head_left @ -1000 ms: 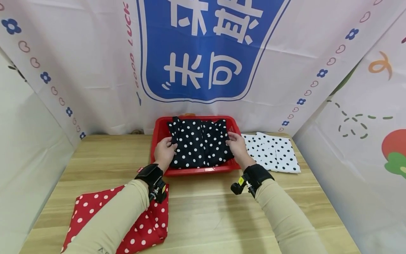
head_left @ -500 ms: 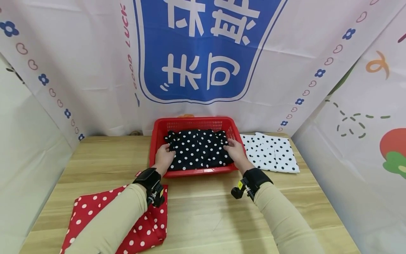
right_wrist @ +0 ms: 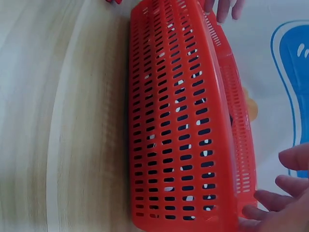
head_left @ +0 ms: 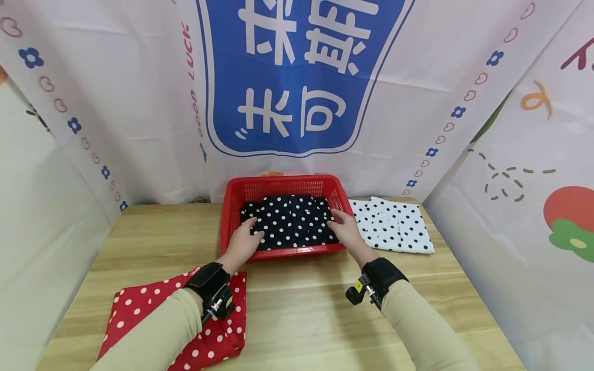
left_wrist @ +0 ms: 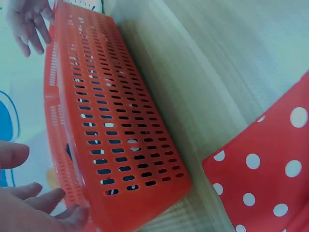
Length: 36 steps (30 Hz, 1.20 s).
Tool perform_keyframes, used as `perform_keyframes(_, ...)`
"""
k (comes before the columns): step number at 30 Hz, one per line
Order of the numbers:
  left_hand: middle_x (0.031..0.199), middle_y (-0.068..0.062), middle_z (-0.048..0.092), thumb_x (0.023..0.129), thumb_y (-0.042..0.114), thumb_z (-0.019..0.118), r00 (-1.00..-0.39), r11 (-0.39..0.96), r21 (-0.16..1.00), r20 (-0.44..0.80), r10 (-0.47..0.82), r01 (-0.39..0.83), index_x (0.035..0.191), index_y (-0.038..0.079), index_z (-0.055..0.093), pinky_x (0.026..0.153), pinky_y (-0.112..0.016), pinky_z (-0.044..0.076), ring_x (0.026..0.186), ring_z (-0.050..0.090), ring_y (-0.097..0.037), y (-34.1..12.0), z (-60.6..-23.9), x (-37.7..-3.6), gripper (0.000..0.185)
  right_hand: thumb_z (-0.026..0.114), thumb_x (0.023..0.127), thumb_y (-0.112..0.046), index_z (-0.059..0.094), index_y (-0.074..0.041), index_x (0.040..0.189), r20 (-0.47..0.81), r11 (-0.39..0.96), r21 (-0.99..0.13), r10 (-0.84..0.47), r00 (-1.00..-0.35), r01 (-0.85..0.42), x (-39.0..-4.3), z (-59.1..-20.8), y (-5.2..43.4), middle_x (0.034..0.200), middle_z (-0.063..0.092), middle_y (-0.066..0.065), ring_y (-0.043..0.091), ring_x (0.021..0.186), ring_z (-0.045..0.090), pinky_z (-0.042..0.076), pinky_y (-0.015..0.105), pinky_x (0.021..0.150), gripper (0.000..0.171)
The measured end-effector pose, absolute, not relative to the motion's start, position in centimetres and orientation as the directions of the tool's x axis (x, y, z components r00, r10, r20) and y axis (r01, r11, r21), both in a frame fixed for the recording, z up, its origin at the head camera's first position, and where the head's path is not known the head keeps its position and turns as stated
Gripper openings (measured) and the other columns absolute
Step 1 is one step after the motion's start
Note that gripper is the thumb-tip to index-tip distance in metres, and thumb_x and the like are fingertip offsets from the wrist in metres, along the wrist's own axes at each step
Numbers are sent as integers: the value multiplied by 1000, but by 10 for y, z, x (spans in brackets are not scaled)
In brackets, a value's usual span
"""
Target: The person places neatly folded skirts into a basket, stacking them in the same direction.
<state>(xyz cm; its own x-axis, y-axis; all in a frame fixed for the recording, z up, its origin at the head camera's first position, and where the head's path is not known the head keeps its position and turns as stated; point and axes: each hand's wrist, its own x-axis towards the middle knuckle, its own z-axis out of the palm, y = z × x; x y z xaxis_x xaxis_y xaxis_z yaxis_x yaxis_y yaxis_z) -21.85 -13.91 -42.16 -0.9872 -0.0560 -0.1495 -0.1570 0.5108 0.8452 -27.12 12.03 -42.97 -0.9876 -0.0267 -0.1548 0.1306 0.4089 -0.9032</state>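
Note:
A folded black cloth with white dots (head_left: 292, 222) lies flat inside a red slotted plastic basket (head_left: 278, 182) at the table's back middle. My left hand (head_left: 246, 238) rests with loosely straight fingers on the cloth's left edge, over the basket's front left corner. My right hand (head_left: 345, 229) rests the same way on the cloth's right edge. The left wrist view has the basket wall (left_wrist: 116, 130) close up, my left hand (left_wrist: 34, 208) at its near corner, fingers spread and holding nothing. In the right wrist view my right hand (right_wrist: 285, 193) hovers by the basket (right_wrist: 178, 121), fingers relaxed.
A folded white cloth with black dots (head_left: 392, 224) lies right of the basket. A folded red cloth with white dots (head_left: 185, 319) lies at the front left under my left forearm. Printed fabric backdrops close in the wooden table (head_left: 301, 309) on three sides.
The black dotted cloth, held up over the basket's back rim a second ago, has come down flat inside it. Both hands have eased from holding its sides to resting on it.

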Motion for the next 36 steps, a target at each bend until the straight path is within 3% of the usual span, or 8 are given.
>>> perform_keyframes(11, 152, -29, 26, 99, 15, 50, -998, 619, 783, -61, -15, -57, 147, -7, 30, 114, -54, 19, 141, 22, -43, -146, -408, -193, 56, 56, 96, -8, 45, -1, 143, -48, 592, -805, -141, -989, -45, -251, -417, 124, 146, 43, 22, 37, 135, 37, 31, 54, 110, 49)
perform_keyframes(23, 152, -28, 28, 97, 22, 56, -999, 730, 683, -33, 3, -20, 145, -3, 38, 108, -69, 14, 141, 15, -48, -133, -401, -180, 57, 59, 95, -9, 47, 7, 138, 134, 728, -622, -265, -955, -289, -238, -410, 120, 142, 47, 25, 40, 135, 37, 29, 51, 112, 48)
perform_keyframes(36, 154, -30, 21, 97, 24, 59, -999, 767, 641, -10, 46, 29, 149, 1, 34, 105, -75, 7, 141, 5, -52, -130, -399, -161, 62, 57, 98, -20, 44, 5, 141, 114, 750, -592, -285, -952, -296, -218, -406, 125, 146, 42, 24, 40, 138, 32, 26, 52, 113, 52)
